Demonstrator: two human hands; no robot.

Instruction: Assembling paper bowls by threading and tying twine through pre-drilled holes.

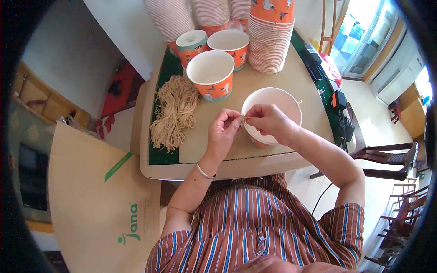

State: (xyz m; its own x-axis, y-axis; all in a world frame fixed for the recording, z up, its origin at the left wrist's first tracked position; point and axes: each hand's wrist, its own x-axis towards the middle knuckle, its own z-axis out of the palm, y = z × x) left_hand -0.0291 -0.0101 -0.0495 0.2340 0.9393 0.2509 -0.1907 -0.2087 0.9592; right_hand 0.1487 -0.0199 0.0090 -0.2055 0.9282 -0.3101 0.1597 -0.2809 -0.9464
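Note:
A paper bucket with a white inside stands near the front of the table, and a short bit of string pokes out at its right rim. At its left rim my two hands meet, fingertips pinched together. My left hand is closed at thumb and forefinger on what looks like the end of a thin string. My right hand pinches at the same spot and covers part of the bucket's rim and front. The string between the fingers is tiny and mostly hidden. Left of the bucket lies a bundle of beige strings.
Two open orange buckets and an upside-down one stand behind. Tall bucket stacks rise at the back. Black adapters with cables lie along the right edge. A large cardboard box is at left, a wooden chair at right.

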